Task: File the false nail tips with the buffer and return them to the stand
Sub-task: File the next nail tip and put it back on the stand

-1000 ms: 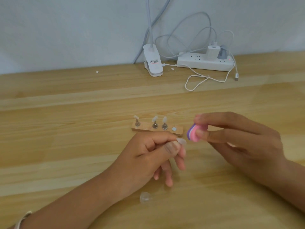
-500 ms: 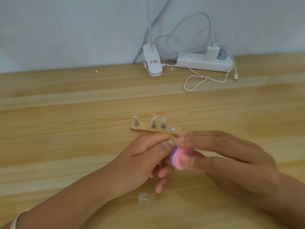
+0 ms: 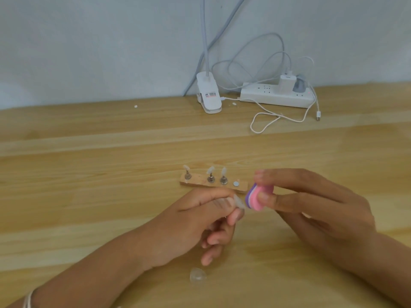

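Buffer [image 3: 254,198], pinched in right grip [image 3: 322,208], has risen beside left grip [image 3: 191,222] pinching nail tip [image 3: 238,201], over wooden table [image 3: 89,174] by grey wall [image 3: 111,41].

Matt wooden stand [image 3: 213,186], translucent plastic nail tip [image 3: 238,201]

Wooden table [image 3: 89,174] bears stand [image 3: 198,184], power strip [image 3: 266,97], lamp clip [image 3: 210,102], perhaps a loose nail tip [image 3: 197,277].

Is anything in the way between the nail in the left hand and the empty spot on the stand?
Nothing visible. The left hand pinches the nail tip just in front of the empty silver spot on the stand; the right hand holds the buffer off to the side.
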`<state>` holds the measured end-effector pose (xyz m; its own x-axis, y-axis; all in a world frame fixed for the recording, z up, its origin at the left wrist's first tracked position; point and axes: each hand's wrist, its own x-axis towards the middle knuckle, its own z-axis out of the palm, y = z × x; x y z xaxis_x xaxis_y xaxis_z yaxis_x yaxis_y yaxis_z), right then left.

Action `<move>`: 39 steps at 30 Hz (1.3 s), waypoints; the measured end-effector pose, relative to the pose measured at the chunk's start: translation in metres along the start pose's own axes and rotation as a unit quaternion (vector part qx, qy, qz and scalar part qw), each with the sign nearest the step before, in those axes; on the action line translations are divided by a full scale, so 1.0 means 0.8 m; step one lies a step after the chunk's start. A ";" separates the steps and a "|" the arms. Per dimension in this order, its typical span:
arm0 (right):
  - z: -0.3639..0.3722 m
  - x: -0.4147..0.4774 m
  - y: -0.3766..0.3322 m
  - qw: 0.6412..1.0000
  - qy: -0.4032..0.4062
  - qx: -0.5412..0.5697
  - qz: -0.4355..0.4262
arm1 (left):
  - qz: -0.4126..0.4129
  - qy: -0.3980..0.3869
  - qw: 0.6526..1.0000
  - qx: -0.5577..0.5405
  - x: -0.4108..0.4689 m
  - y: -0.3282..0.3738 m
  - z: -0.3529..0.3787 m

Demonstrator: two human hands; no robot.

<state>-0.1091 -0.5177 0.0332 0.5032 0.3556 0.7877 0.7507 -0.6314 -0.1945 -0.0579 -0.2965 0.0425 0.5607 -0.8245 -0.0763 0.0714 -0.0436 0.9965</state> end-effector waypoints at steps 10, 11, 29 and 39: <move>0.002 0.004 -0.007 1.000 -0.008 -0.010 0.001 | 0.003 -0.016 0.999 -0.047 0.001 -0.002 -0.006; 0.005 0.003 -0.012 1.000 -0.002 0.006 -0.003 | 0.002 -0.017 0.999 -0.043 0.002 -0.004 -0.007; 0.000 0.009 -0.005 0.996 0.006 -0.015 0.086 | 0.011 -0.012 1.000 0.003 0.001 0.000 0.000; 0.005 -0.004 -0.002 0.999 -0.005 0.010 0.038 | 0.037 -0.012 0.999 0.030 0.002 -0.004 0.003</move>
<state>-0.1102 -0.5147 0.0289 0.5638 0.3135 0.7641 0.7180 -0.6433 -0.2658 -0.0592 -0.2987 0.0391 0.5429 -0.8398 -0.0018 -0.0194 -0.0147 0.9997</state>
